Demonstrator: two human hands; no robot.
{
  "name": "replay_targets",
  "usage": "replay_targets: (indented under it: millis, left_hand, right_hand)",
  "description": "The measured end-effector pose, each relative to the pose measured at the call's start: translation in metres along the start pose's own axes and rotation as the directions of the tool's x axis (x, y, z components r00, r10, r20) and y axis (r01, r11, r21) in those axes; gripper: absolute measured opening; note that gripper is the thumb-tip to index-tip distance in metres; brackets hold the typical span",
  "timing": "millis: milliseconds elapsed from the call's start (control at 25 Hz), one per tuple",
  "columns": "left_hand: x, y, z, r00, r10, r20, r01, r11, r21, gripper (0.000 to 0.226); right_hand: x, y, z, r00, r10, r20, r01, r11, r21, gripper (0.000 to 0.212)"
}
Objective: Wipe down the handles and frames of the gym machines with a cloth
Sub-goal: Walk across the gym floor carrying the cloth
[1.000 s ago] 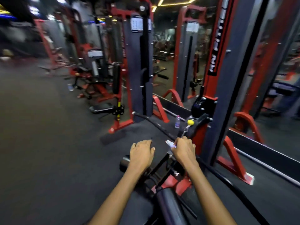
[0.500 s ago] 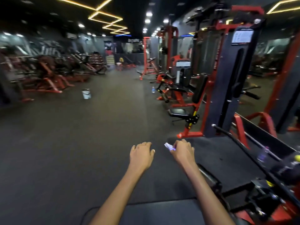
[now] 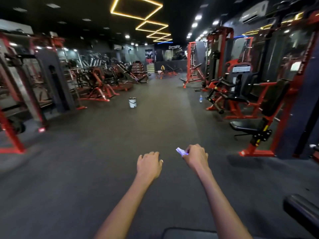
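Observation:
My right hand point(image 3: 196, 155) grips a small pale cloth point(image 3: 180, 151), whose corner sticks out to the left of my fingers. My left hand point(image 3: 149, 163) hangs beside it over the dark floor, fingers loosely curled, holding nothing. Neither hand touches any machine. A red-framed machine with a black seat point(image 3: 255, 121) stands to the right, well ahead of my right hand. More red and black machines point(image 3: 96, 83) line the left side.
A white bucket point(image 3: 132, 102) stands on the dark floor in the middle aisle. A water bottle point(image 3: 200, 98) stands by the right machines. A black padded roller point(image 3: 301, 214) juts in at the lower right. A black mat edge point(image 3: 188, 232) lies at the bottom.
My view has swung left, away from the cable machine and its bar toward the open aisle. Both hands have come off the machine and now hang over the floor.

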State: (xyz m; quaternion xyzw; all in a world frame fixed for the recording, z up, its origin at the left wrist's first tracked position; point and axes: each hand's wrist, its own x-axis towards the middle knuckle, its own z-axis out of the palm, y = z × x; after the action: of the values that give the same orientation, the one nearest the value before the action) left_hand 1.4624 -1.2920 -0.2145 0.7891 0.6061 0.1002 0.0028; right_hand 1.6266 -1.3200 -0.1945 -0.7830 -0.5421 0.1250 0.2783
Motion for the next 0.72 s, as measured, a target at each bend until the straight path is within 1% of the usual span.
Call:
replay_targets:
  millis: [40,120,240,400,560,720]
  left_hand:
    - [0.004,-0.026,-0.002,1.000,-0.017,0.006,0.017,1.000,-0.003,0.039]
    - [0.014,-0.073,-0.003,0.998,-0.054,0.018,0.054,0.998,-0.012,0.038]
    - [0.039,-0.137,-0.001,0.995,-0.095,0.019,0.096,0.994,-0.043,0.038]
    - [0.086,-0.208,0.004,0.994,-0.110,0.021,0.111,0.992,-0.063,0.039]
    - [0.163,-0.285,0.008,0.992,-0.123,0.009,0.123,0.991,-0.047,0.037]
    - [0.243,-0.345,0.007,0.993,-0.117,0.018,0.117,0.993,-0.030,0.036]
  right_hand:
    - [0.005,-0.023,0.013,1.000,-0.003,0.001,0.003,1.000,0.007,0.051]
    - [0.016,-0.067,0.041,1.000,-0.022,0.011,0.022,1.000,0.008,0.055]
    - [0.033,-0.125,0.084,0.997,-0.061,0.047,0.063,0.998,-0.029,0.049]
    - [0.073,-0.184,0.139,0.991,-0.100,0.084,0.106,0.991,-0.075,0.026]
    - [0.137,-0.250,0.198,0.987,-0.136,0.085,0.140,0.989,-0.053,0.028]
    - [0.211,-0.311,0.237,0.984,-0.154,0.087,0.159,0.986,-0.050,0.028]
